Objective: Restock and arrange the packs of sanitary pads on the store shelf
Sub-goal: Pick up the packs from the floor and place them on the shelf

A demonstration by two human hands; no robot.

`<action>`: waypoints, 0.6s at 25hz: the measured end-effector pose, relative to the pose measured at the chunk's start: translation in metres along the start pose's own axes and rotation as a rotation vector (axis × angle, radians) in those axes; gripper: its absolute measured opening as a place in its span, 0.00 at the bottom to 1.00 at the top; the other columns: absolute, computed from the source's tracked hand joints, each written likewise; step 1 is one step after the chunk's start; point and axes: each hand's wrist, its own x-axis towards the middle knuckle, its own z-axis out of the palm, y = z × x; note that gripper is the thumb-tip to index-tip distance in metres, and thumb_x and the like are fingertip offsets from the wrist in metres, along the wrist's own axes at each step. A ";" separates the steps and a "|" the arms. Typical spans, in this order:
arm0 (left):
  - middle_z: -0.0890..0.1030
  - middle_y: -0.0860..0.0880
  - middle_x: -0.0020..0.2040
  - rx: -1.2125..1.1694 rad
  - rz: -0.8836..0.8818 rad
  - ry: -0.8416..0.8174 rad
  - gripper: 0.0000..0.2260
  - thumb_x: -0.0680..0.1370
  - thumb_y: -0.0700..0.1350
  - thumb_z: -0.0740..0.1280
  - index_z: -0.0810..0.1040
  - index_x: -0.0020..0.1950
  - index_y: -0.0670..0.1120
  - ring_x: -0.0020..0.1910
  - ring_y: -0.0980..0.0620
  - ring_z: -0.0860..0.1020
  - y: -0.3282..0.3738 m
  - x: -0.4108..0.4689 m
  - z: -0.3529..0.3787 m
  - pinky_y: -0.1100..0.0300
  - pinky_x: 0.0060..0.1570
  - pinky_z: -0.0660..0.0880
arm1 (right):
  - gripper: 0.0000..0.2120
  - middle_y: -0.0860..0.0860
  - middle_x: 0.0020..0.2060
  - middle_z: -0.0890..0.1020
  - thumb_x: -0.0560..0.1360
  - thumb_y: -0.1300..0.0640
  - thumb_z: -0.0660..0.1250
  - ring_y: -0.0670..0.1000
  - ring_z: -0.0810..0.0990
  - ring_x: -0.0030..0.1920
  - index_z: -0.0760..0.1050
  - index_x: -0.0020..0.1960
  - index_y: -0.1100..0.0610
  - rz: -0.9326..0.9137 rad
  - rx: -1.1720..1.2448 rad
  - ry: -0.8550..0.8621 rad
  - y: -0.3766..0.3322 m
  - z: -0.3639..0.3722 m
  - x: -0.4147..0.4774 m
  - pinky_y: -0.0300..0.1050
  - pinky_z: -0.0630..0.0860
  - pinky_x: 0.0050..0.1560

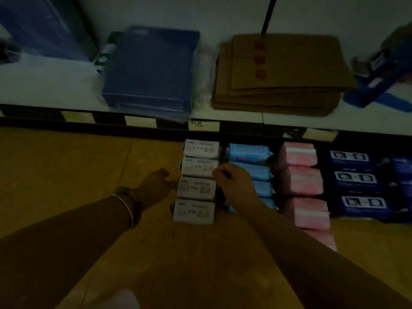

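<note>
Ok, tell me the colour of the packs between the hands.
The packs are white with pinkish print, head view.

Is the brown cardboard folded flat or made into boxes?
Flat. The brown cardboard lies as thin sheets, stacked one on another on the white shelf.

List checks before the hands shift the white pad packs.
1. Left hand at the left of the white packs: ok.
2. Right hand at their right, beside the light blue packs: ok.
3. Either hand's grip on a pack: cannot tell, dark and blurred.
4. White packs in one file, four showing: ok.
5. Bare shelf left of them for more stock: ok.
</note>
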 end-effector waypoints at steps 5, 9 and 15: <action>0.69 0.42 0.68 -0.001 0.033 -0.059 0.19 0.80 0.44 0.60 0.65 0.71 0.43 0.50 0.45 0.76 0.005 -0.063 -0.021 0.59 0.45 0.73 | 0.10 0.48 0.33 0.78 0.77 0.63 0.62 0.41 0.76 0.33 0.74 0.38 0.57 0.229 0.498 0.135 -0.066 -0.033 -0.054 0.30 0.74 0.35; 0.75 0.46 0.49 -0.237 0.053 -0.018 0.11 0.78 0.38 0.63 0.75 0.60 0.43 0.29 0.57 0.70 0.028 -0.142 -0.048 0.72 0.21 0.66 | 0.10 0.45 0.30 0.81 0.77 0.63 0.61 0.38 0.78 0.32 0.76 0.39 0.55 0.242 0.631 0.213 -0.130 -0.076 -0.109 0.30 0.74 0.33; 0.77 0.49 0.47 -0.376 0.184 -0.018 0.06 0.77 0.38 0.64 0.77 0.53 0.45 0.41 0.57 0.75 0.105 -0.261 -0.145 0.75 0.32 0.69 | 0.09 0.48 0.30 0.80 0.76 0.65 0.62 0.46 0.76 0.32 0.77 0.39 0.58 0.244 0.586 0.334 -0.248 -0.167 -0.173 0.33 0.73 0.33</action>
